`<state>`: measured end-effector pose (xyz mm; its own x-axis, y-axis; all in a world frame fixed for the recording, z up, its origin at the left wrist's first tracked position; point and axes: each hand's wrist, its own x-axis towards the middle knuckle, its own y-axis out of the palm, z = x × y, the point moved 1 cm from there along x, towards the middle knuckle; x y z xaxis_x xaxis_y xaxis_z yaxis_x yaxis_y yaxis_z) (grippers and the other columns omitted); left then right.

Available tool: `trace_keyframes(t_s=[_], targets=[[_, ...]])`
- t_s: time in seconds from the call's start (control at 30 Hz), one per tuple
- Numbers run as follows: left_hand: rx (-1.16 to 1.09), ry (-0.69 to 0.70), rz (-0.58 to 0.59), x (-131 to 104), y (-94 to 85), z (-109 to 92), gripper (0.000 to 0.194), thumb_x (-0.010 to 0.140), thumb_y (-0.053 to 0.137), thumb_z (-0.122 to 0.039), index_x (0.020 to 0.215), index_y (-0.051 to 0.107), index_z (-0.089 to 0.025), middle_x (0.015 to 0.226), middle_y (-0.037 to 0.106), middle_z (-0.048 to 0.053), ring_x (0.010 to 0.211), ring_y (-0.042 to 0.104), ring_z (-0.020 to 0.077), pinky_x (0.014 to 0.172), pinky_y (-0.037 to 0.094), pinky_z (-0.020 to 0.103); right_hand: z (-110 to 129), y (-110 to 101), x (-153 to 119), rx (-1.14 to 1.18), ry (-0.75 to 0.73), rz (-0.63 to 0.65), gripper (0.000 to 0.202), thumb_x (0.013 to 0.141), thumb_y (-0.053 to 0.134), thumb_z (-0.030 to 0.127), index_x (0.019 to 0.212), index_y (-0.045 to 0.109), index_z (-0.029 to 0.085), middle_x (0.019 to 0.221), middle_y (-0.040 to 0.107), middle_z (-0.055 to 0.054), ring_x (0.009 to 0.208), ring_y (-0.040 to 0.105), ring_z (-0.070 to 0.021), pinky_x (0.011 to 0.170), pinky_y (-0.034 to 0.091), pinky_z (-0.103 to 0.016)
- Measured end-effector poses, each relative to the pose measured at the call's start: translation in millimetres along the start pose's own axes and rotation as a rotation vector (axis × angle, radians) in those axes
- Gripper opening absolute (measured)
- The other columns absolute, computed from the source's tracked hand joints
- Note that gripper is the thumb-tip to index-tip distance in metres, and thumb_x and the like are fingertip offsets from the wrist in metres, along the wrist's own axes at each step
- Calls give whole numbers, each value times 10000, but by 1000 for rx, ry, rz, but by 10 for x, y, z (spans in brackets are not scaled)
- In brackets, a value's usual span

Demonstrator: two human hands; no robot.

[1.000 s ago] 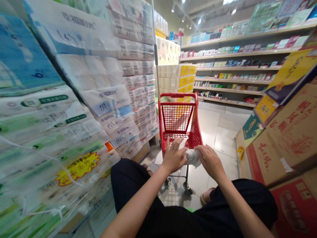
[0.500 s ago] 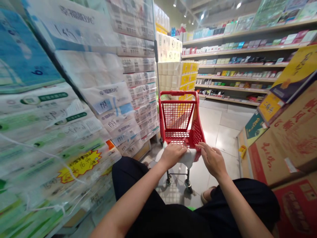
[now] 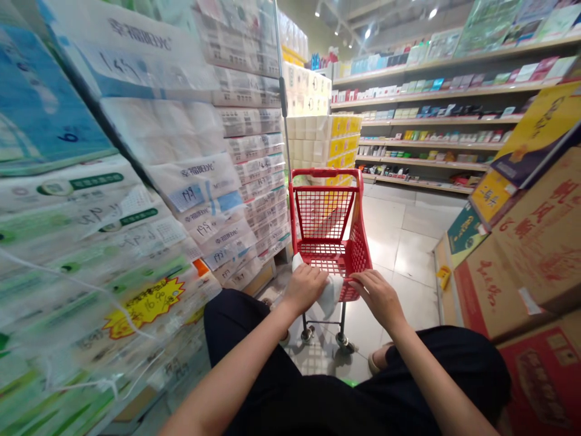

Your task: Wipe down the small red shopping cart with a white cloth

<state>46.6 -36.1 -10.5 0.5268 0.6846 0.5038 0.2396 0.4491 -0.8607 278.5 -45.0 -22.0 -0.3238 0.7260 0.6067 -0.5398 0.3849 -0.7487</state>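
A small red shopping cart (image 3: 358, 242) with a mesh basket stands on the tiled floor in front of me. My left hand (image 3: 305, 289) is closed over a white cloth (image 3: 331, 295) on the cart's near edge; the cloth hangs down to the right of the fingers and a bit shows at their left. My right hand (image 3: 376, 295) has its fingers curled onto the near right corner of the cart's rim, just right of the cloth.
Wrapped tissue packs (image 3: 200, 200) are stacked high close on the left. Cardboard boxes (image 3: 521, 260) stand on the right. Behind the cart are yellow and white packs (image 3: 336, 142) and long shelves of goods (image 3: 422, 145).
My left hand has moved slightly left with the cloth, which has bunched up. My right hand has moved left, its fingers now bent onto the rim where they were raised before.
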Motion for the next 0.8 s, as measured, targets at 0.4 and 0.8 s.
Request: trace_keyframes(t_s=[0.4,0.8], targets=[[-181,-159,-34,382,161,-662,189,953,394,-205,1131,453,-187,1023,584,65,926,585,216,789,465,367,58,-57,-21,57,42,38,459,905,434,204,1361,458,252,1215,626,-61,1136,566,-208,917,510,-380],[-521,-344,-155,316,-145,-269,214,954,330,-199,1108,473,-237,1112,571,38,1044,563,170,901,471,315,410,115,305,-120,-182,110,344,923,521,371,1229,551,215,1190,631,-96,1062,564,-233,885,420,-377]])
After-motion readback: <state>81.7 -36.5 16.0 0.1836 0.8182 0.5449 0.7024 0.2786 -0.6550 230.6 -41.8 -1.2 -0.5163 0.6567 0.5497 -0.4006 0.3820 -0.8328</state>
